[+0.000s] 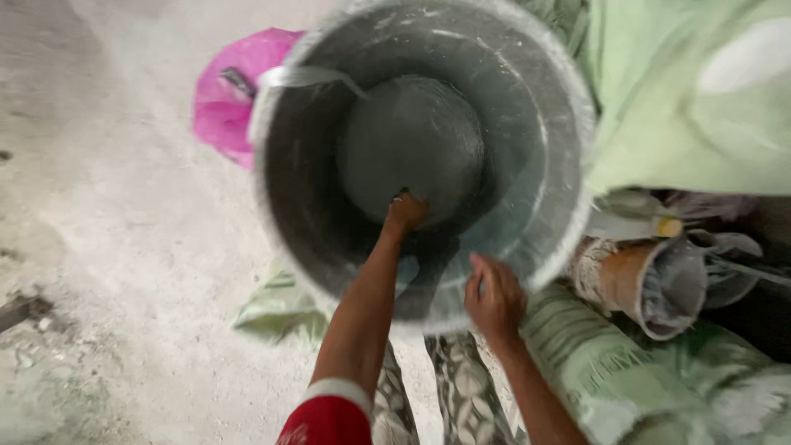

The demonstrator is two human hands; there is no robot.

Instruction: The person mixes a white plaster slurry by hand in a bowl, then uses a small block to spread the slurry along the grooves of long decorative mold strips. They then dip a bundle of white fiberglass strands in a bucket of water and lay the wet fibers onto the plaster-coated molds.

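Left hand [405, 211] was down inside the grey bucket [527, 107], fingers buried in the mound of wet cement [412, 140]; grip couldn't be told. Right hand [494, 298] curled over the near rim. Mix looked already gathered, most still unscooped.

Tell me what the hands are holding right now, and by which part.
The right hand grips the grey bucket by its near rim. The left hand reaches down inside to the grey mass at the bottom; whether it grasps anything cannot be told.
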